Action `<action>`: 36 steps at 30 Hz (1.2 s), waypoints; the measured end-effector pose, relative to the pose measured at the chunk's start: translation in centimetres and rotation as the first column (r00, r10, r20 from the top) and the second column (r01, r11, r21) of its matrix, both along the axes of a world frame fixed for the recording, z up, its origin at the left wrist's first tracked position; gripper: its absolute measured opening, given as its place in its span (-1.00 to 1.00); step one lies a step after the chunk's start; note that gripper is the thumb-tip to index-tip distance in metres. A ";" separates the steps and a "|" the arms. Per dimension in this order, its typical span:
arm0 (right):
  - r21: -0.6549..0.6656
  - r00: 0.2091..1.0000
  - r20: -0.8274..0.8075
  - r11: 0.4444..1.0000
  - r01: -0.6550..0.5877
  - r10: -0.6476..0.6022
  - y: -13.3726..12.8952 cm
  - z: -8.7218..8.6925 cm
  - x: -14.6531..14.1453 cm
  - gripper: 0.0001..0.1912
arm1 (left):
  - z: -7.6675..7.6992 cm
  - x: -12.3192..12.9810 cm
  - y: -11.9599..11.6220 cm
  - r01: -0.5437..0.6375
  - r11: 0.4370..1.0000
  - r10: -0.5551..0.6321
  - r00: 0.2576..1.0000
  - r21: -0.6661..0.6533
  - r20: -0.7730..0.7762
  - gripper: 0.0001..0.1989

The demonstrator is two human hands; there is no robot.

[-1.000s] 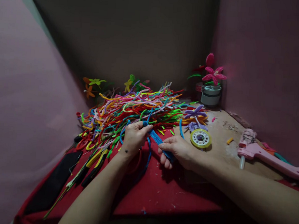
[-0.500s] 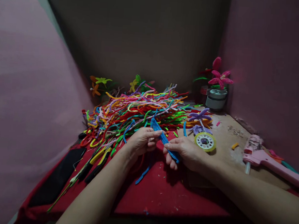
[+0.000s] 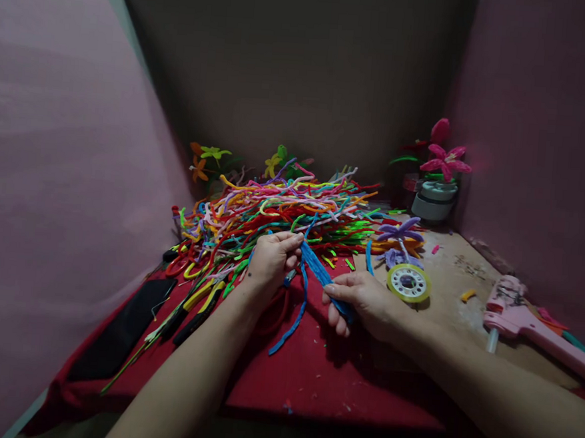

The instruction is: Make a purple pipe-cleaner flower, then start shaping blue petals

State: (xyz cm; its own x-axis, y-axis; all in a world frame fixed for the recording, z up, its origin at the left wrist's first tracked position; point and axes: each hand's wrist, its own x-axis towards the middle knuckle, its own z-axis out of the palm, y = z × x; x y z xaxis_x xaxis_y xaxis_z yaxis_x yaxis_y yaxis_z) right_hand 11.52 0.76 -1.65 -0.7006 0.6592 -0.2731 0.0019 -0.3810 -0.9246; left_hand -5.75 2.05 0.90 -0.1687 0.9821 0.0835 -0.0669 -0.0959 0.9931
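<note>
The flat, bright-blue strip of fuzzy chenille stems laid side by side (image 3: 318, 263) was stretched slantwise between the two hands, above the front of the desk draped in red cloth (image 3: 310, 394). The left hand (image 3: 274, 258) pinched its upper end between thumb and fingers; the right hand (image 3: 361, 300) gripped the lower part, thumb laid on top and fingers curled beneath, the end poking out past them. Both grips were thus closed on the strip.

Handling it well seemed to call for a firm but light hold: enough pressure to keep the stems lying flat and parallel, not so much as to crush the pile or kink the wire likely inside. The right thumb looked well placed to stop them from fanning apart, while the left pinch was best kept close to the upper end.

A thin, loose blue tail (image 3: 299, 319) hung from near that end and curved toward the desk's front edge; whether it touched the cloth could not be told. It deserved watching, as did the big heap of multicoloured fuzzy stems (image 3: 293, 202) just behind the hands, where a loose end could easily have snagged.
</note>
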 end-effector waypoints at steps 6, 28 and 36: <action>0.021 0.999 -0.028 0.999 0.027 -0.027 -0.5 0.1 -0.1 -0.81 | 0.1 -0.2 0.1 -0.042 0.999 0.042 0.999 0.008 -0.004 -0.75; 0.062 0.993 0.097 0.996 0.058 -0.064 -0.1 -0.2 0.3 -0.78 | -0.6 0.2 0.2 0.145 0.979 -0.133 0.987 -0.143 0.096 -0.70; 0.048 0.997 0.064 0.998 0.039 -0.042 0.0 -0.6 0.2 -0.75 | -1.2 2.0 -0.7 0.223 0.953 -0.176 0.959 -0.206 0.223 -0.68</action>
